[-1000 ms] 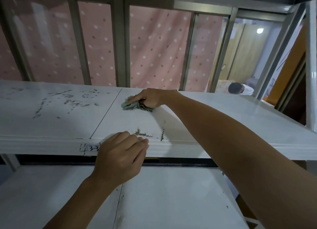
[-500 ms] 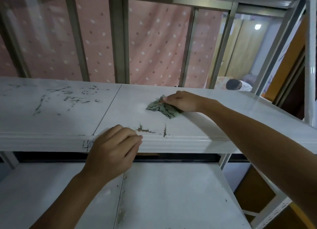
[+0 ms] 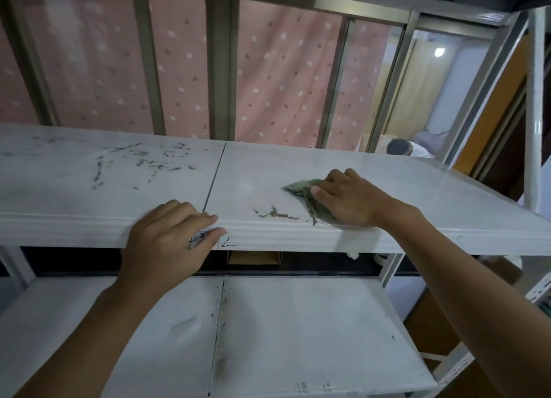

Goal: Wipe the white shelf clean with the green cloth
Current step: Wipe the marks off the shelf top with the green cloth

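The cloth lies on the shelf's right half, near its front edge, under the right hand. The left hand rests on that edge, further left. A lower shelf sits below.

Crumpled green cloth near front edge of scuffed, dirt-marked white shelf
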Available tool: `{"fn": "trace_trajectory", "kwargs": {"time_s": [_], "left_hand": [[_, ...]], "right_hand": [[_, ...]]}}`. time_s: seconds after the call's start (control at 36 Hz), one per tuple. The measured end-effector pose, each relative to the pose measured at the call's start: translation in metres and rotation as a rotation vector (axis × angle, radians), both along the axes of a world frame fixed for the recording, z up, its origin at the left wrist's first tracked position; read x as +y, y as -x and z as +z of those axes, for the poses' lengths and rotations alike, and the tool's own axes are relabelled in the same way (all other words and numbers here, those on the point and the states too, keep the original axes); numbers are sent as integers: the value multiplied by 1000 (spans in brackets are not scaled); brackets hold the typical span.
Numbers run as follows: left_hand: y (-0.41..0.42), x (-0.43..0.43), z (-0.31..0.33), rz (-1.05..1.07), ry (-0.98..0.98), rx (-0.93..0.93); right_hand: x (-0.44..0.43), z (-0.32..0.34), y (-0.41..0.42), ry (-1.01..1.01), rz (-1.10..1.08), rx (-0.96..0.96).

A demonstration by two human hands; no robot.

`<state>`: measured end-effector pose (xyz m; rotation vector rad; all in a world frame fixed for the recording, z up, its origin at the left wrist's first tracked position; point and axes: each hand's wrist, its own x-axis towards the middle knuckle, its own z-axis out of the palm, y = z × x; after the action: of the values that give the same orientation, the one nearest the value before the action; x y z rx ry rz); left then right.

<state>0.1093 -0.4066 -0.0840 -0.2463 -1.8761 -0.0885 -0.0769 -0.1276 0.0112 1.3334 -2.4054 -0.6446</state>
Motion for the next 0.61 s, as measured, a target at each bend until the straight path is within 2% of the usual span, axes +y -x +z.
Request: {"fn": "trace_trajectory", "kwargs": {"time_s": [0.14,0.17,0.25,0.42,0.61], "left_hand": [[1,-6,0,-28,33,-3],[2,-7,0,-33,37,-4],[3,-9,1,-64,13,-15],[4,-11,2,-113,-44,-48],[-1,-12,11,-140,-126,-115]], "right_hand": [[-5,-23,-18,262,-55,-241],[-5,-23,-24,321,-128,-287],[-9,-18,-39,331,-327,-485],[-28,-24,-62,420,-342,-501],[-67,-15,-85,405,-152,-549]]}}
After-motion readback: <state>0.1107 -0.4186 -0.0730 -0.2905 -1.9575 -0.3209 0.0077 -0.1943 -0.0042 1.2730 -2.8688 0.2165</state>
